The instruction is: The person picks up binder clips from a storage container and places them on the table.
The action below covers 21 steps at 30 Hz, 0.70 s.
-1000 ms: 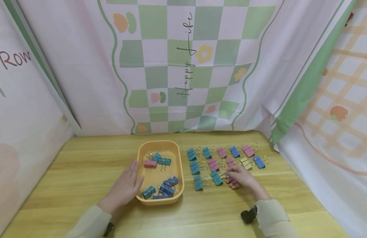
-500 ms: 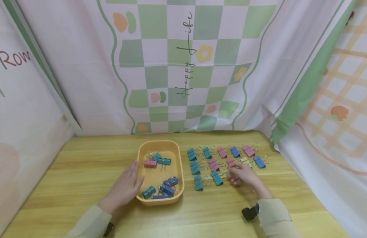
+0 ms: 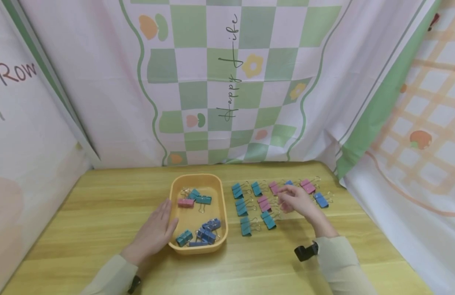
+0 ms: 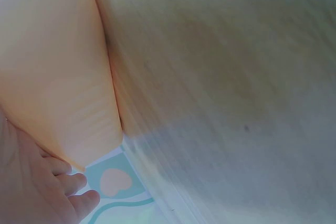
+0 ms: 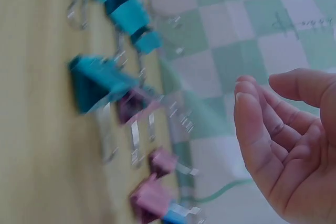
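My left hand (image 3: pixel 153 229) rests with extended fingers against the left side of a yellow tray (image 3: pixel 192 219). Inside the tray lie a pink binder clip (image 3: pixel 185 203), teal binder clips (image 3: pixel 203 199) and blue binder clips (image 3: pixel 206 235). Over the rows of binder clips hovers my right hand (image 3: pixel 299 205), fingers loosely bent. In the right wrist view, a gap separates its thumb and index finger, and nothing is between them. Closest to it are a teal binder clip (image 3: pixel 268 220) and a pink binder clip (image 3: pixel 264 204). It hides the clips behind it in the head view.
Teal binder clips (image 3: pixel 245 226) form the left column on the wooden table (image 3: pixel 116 192). A blue binder clip (image 3: pixel 320 200) and a pink binder clip (image 3: pixel 307 186) lie at the right end. A printed curtain (image 3: pixel 227 135) hangs along the back edge.
My right hand has lifted up and away from the table near the front teal clip, and now covers the pink and yellow clips of the middle row. The left hand and tray stay put.
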Motion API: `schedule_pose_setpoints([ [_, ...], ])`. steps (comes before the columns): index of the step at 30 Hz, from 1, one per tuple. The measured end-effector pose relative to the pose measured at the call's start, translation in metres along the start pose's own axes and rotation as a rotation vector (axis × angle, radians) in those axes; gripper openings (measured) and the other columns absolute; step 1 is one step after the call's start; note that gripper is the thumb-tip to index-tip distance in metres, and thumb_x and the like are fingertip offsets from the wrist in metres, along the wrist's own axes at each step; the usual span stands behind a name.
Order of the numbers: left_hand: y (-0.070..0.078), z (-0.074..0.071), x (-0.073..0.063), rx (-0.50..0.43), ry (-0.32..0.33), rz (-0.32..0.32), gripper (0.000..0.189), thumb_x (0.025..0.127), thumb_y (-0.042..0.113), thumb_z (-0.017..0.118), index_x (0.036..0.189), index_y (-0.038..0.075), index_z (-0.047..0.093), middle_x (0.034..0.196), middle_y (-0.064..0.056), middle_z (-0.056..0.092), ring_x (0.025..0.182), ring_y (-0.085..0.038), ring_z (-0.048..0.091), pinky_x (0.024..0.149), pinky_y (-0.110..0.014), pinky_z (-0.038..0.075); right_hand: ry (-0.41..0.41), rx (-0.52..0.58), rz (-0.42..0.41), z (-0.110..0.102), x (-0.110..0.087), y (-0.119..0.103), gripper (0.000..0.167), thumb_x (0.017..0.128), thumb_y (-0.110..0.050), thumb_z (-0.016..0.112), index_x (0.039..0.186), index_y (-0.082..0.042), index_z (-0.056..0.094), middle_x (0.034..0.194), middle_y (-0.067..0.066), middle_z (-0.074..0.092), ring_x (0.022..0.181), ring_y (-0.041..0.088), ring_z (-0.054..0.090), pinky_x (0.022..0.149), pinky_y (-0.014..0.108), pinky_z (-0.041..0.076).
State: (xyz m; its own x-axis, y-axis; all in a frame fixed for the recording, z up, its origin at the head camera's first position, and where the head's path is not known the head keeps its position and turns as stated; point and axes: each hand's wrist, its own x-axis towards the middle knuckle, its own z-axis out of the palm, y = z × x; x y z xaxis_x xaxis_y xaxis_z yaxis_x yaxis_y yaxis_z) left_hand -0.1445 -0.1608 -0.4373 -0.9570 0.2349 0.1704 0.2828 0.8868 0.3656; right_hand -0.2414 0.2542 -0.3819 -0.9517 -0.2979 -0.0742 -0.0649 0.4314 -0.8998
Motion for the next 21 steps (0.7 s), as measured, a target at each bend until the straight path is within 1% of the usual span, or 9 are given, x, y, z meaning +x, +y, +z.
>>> schedule_pose_setpoints([
  [2, 0.0, 0.0, 0.0, 0.003, -0.002, -0.002, 0.065, 0.1, 0.039, 0.028, 0.142, -0.009, 0.014, 0.148, -0.023, 0.011, 0.134, -0.038, 0.018, 0.107, -0.048, 0.019, -0.006, -0.025, -0.01, 0.003, 0.002, -0.011, 0.034, 0.094, -0.016, 0.052, 0.116, 0.01, 0.051, 0.088, 0.023, 0.061, 0.071, 0.032, 0.061, 0.061, 0.039, 0.055],
  [5, -0.001, 0.0, 0.0, 0.002, -0.003, -0.005, 0.065, 0.1, 0.039, 0.028, 0.142, -0.009, 0.014, 0.148, -0.023, 0.011, 0.134, -0.038, 0.018, 0.107, -0.048, 0.019, -0.027, -0.04, -0.042, 0.011, 0.004, -0.026, 0.032, 0.094, -0.016, 0.052, 0.116, 0.008, 0.052, 0.086, 0.018, 0.063, 0.074, 0.037, 0.061, 0.062, 0.043, 0.055],
  [9, 0.0, -0.001, -0.001, -0.002, -0.004, -0.005, 0.065, 0.1, 0.038, 0.028, 0.142, -0.009, 0.015, 0.148, -0.023, 0.011, 0.134, -0.038, 0.018, 0.107, -0.049, 0.019, -0.071, -0.047, -0.115, 0.023, 0.009, -0.042, 0.031, 0.095, -0.015, 0.052, 0.115, 0.008, 0.053, 0.083, 0.012, 0.063, 0.073, 0.034, 0.061, 0.064, 0.044, 0.055],
  [10, 0.0, -0.001, -0.001, -0.002, -0.005, -0.004, 0.065, 0.1, 0.038, 0.028, 0.142, -0.009, 0.015, 0.148, -0.023, 0.011, 0.134, -0.038, 0.018, 0.107, -0.049, 0.019, -0.08, -0.046, -0.124, 0.026, 0.01, -0.045, 0.03, 0.094, -0.016, 0.053, 0.114, 0.008, 0.053, 0.083, 0.013, 0.064, 0.073, 0.034, 0.062, 0.064, 0.043, 0.055],
  [16, 0.0, -0.001, -0.001, -0.005, -0.004, -0.004, 0.065, 0.1, 0.038, 0.029, 0.142, -0.009, 0.014, 0.148, -0.023, 0.011, 0.134, -0.038, 0.018, 0.107, -0.049, 0.019, -0.131, -0.038, -0.128, 0.046, 0.017, -0.061, 0.026, 0.094, -0.015, 0.054, 0.113, 0.004, 0.055, 0.084, 0.012, 0.064, 0.071, 0.027, 0.062, 0.063, 0.035, 0.055],
  [18, 0.001, -0.001, -0.001, -0.005, -0.004, -0.004, 0.065, 0.1, 0.038, 0.029, 0.142, -0.009, 0.014, 0.148, -0.023, 0.011, 0.134, -0.038, 0.018, 0.107, -0.048, 0.019, -0.153, -0.037, -0.136, 0.053, 0.017, -0.067, 0.027, 0.094, -0.014, 0.054, 0.113, 0.005, 0.054, 0.083, 0.01, 0.063, 0.069, 0.024, 0.062, 0.062, 0.035, 0.055],
  [21, 0.001, -0.001, -0.001, -0.005, -0.004, -0.004, 0.065, 0.1, 0.038, 0.028, 0.142, -0.009, 0.015, 0.148, -0.023, 0.012, 0.134, -0.038, 0.018, 0.107, -0.048, 0.019, -0.186, -0.033, -0.158, 0.064, 0.018, -0.074, 0.026, 0.093, -0.012, 0.053, 0.113, 0.006, 0.054, 0.083, 0.01, 0.063, 0.068, 0.026, 0.062, 0.063, 0.04, 0.055],
])
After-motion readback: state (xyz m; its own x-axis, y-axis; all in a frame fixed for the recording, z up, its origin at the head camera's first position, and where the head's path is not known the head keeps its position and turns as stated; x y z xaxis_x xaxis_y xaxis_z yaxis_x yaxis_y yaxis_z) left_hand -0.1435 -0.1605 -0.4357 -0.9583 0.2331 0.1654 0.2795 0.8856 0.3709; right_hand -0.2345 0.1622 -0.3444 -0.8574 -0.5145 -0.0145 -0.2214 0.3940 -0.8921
